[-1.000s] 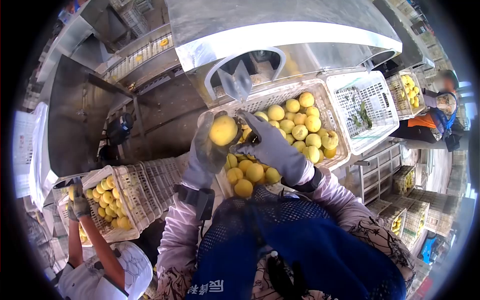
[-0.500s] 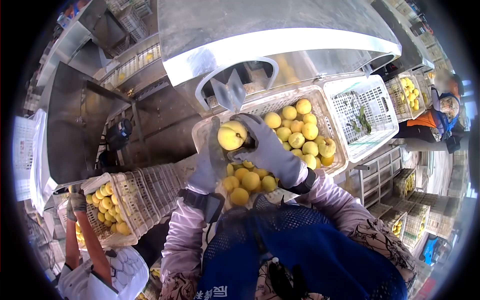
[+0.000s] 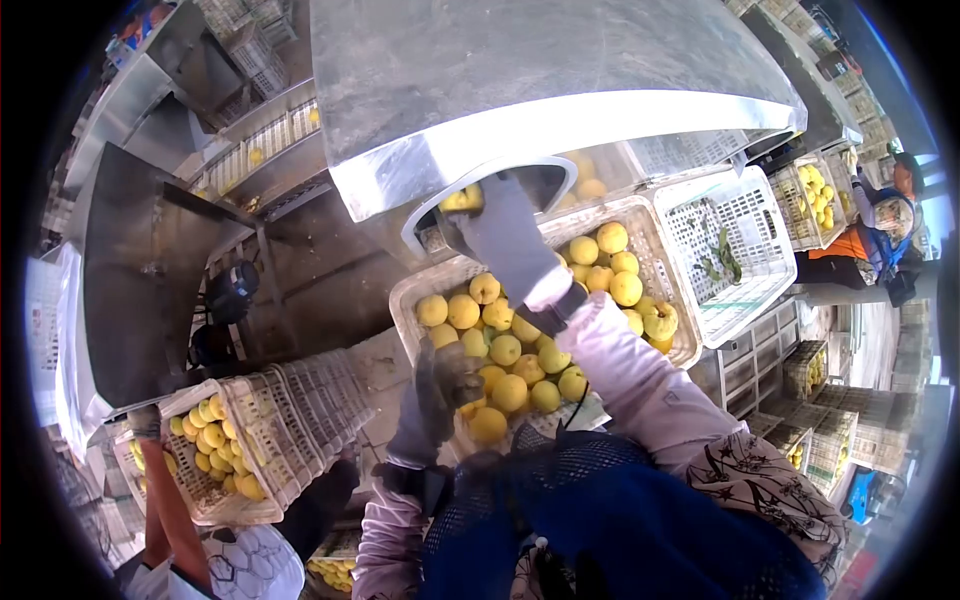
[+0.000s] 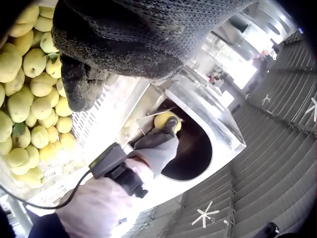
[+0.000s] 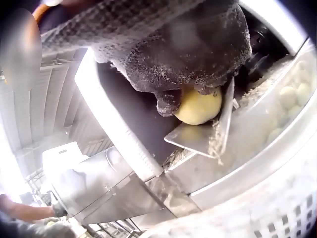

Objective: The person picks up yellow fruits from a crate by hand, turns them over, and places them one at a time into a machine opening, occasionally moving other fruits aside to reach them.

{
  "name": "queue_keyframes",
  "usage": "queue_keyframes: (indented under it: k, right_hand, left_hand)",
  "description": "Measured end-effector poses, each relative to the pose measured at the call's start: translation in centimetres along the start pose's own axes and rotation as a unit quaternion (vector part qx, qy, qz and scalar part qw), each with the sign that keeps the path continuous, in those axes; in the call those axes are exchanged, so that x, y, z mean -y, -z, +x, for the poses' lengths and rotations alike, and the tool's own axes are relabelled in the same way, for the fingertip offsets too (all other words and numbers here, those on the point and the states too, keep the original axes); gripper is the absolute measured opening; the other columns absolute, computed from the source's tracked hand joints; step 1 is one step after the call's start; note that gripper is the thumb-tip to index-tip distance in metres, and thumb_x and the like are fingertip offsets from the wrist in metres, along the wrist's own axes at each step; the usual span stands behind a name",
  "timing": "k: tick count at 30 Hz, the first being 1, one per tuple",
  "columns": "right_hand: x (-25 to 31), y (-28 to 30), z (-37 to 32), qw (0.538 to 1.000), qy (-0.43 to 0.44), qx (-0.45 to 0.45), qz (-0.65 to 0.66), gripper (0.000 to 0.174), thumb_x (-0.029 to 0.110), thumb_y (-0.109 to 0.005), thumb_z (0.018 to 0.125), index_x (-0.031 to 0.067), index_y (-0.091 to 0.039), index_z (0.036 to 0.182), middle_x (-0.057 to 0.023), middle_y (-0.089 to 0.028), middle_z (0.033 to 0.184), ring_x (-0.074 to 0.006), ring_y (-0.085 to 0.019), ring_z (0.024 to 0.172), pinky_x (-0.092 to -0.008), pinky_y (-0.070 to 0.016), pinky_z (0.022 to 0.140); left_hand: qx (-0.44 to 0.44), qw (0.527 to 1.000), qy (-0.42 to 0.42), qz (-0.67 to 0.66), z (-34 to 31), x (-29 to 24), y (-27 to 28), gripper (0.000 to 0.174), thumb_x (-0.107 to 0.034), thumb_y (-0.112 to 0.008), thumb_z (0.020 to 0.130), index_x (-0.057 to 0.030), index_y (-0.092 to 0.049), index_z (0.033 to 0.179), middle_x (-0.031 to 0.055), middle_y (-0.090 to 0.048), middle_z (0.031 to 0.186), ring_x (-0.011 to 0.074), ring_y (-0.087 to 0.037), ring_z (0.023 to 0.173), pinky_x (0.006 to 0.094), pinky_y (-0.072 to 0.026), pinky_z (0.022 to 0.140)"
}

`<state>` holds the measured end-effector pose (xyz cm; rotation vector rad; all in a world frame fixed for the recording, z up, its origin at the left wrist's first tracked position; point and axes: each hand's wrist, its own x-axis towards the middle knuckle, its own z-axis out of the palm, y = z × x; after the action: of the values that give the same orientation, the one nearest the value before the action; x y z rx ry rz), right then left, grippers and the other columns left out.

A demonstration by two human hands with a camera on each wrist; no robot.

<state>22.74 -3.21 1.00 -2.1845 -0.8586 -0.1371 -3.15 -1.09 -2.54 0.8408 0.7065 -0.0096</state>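
Note:
My gloved right hand reaches into the arched opening of a metal machine. It grips a yellow peach between thumb and fingers, right over a V-shaped metal holder, as the right wrist view shows. My left hand, in a grey glove with dark, dirty fingers, hovers low over the left side of a white plastic crate. Its fingers are bent loosely near the peaches, with nothing visible in them. In the left wrist view its glove fills the top.
A white crate with leaves stands right of the peach crate. At lower left, a person works beside tilted, stacked crates of peaches. Another person stands far right by a peach crate. The machine's front edge overhangs the peach crate.
Both hands were together around the peach over the crate. The right hand has since carried it forward into the machine opening, while the left has let go and drawn back over the crate.

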Motion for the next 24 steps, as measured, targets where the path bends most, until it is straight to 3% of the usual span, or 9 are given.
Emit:
queue_keyframes:
  k: [4,8,10,15,16,18,20,21,24]
  right_hand:
    - [-1.3,1.5,0.6,0.958,-0.065,0.039,0.276,0.054,0.029,-0.081,0.087,-0.0078,-0.058,0.119,-0.0273,-0.068,0.113,-0.0378,-0.068,0.102,-0.0425,-0.0544,0.086]
    - [-4.1,12.0,-4.5,0.922,-0.204,0.191,0.267,0.064,0.028,-0.081,0.090,0.0008,-0.057,0.142,-0.0219,-0.072,0.119,-0.0280,-0.069,0.107,-0.0399,-0.0537,0.090]
    - [-7.3,17.3,-7.4,0.896,-0.344,0.238,0.149,0.063,0.026,-0.082,0.090,0.0010,-0.058,0.143,-0.0216,-0.072,0.123,-0.0238,-0.069,0.113,-0.0327,-0.0540,0.096]
    - [-19.0,23.2,-16.0,0.921,-0.279,0.269,-0.049,0.084,0.026,-0.087,0.082,-0.0047,-0.047,0.149,-0.0262,-0.068,0.124,-0.0327,-0.067,0.114,-0.0376,-0.0540,0.098]
    - [-21.0,23.0,-18.2,0.926,-0.253,0.277,-0.041,0.086,0.025,-0.091,0.079,-0.0021,-0.049,0.149,-0.0235,-0.070,0.118,-0.0306,-0.068,0.109,-0.0366,-0.0549,0.095]
    - [-19.9,22.8,-20.8,0.933,-0.169,0.293,-0.125,0.088,0.019,-0.091,0.076,-0.0022,-0.046,0.149,-0.0254,-0.058,0.140,-0.0384,-0.065,0.117,-0.0408,-0.0540,0.098]
    - [-19.1,22.8,-21.0,0.938,-0.183,0.279,-0.097,0.086,0.020,-0.089,0.079,-0.0019,-0.045,0.150,-0.0232,-0.054,0.145,-0.0397,-0.063,0.121,-0.0431,-0.0532,0.100]
    - [-18.7,23.3,-20.2,0.925,-0.263,0.264,-0.073,0.082,0.019,-0.087,0.080,-0.0031,-0.046,0.148,-0.0224,-0.056,0.143,-0.0402,-0.061,0.121,-0.0446,-0.0527,0.100]
    - [-19.9,24.7,-18.0,0.932,-0.209,0.266,-0.131,0.076,0.015,-0.086,0.078,-0.0023,-0.051,0.143,-0.0193,-0.059,0.138,-0.0373,-0.062,0.117,-0.0442,-0.0530,0.098]
  left_hand:
    - [-0.007,0.998,0.062,-0.014,0.7,0.7,-0.8,0.080,-0.069,-0.040,0.103,0.0004,-0.050,0.142,0.0149,-0.068,0.115,0.0230,-0.067,0.095,0.0357,-0.0569,0.085]
    - [0.091,0.976,-0.099,0.169,1.8,1.8,-2.0,0.062,-0.041,-0.057,0.106,-0.0020,-0.043,0.153,0.0146,-0.054,0.146,0.0233,-0.060,0.124,0.0385,-0.0541,0.099]
    - [0.132,0.957,-0.104,0.236,3.5,3.5,-3.5,0.065,-0.037,-0.062,0.103,-0.0057,-0.041,0.156,0.0177,-0.050,0.150,0.0274,-0.059,0.127,0.0405,-0.0526,0.103]
    - [0.184,0.922,-0.049,0.338,9.1,8.5,-13.3,0.082,-0.034,-0.075,0.090,-0.0104,-0.038,0.159,0.0228,-0.037,0.162,0.0371,-0.046,0.143,0.0444,-0.0410,0.117]
    - [0.211,0.875,-0.087,0.427,10.4,9.5,-15.1,0.086,-0.037,-0.077,0.088,-0.0116,-0.037,0.160,0.0256,-0.037,0.161,0.0402,-0.042,0.145,0.0448,-0.0385,0.118]
    - [0.237,0.816,-0.124,0.513,11.5,10.7,-18.9,0.090,-0.040,-0.079,0.086,-0.0127,-0.036,0.160,0.0284,-0.036,0.161,0.0433,-0.039,0.147,0.0451,-0.0360,0.120]
    - [0.273,0.642,-0.049,0.714,11.2,11.0,-22.8,0.092,-0.043,-0.078,0.086,-0.0153,-0.033,0.161,0.0350,-0.035,0.158,0.0482,-0.038,0.145,0.0476,-0.0382,0.117]
    - [0.245,0.636,-0.105,0.725,10.7,12.9,-23.0,0.098,-0.046,-0.078,0.083,-0.0129,-0.031,0.161,0.0382,-0.037,0.154,0.0493,-0.046,0.136,0.0491,-0.0417,0.113]
    - [0.183,0.623,-0.182,0.739,11.4,16.7,-23.2,0.101,-0.045,-0.078,0.080,-0.0095,-0.029,0.161,0.0381,-0.041,0.150,0.0465,-0.053,0.126,0.0501,-0.0493,0.103]
